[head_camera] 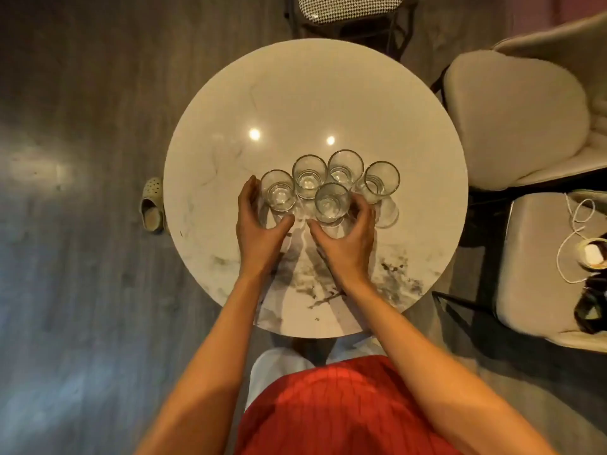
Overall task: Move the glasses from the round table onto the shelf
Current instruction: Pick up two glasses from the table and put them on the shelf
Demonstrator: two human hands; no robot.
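Several clear drinking glasses stand upright in a cluster on the round white marble table [295, 93]. My left hand [259, 224] curls round the leftmost glass [279, 192], fingers on its far left side and thumb under its near side. My right hand [348, 238] wraps round the nearest glass [331, 202], fingers on its right and thumb at its near left. Behind stand a glass [308, 175], another glass [345, 167], and a rightmost glass [381, 180]. No shelf is in view.
Cushioned beige chairs [515, 116] stand to the table's right; the nearer one holds a white cable and a charger [591, 251]. A houndstooth-seated chair [348, 8] is at the far side. A slipper [152, 205] lies on the grey floor left of the table.
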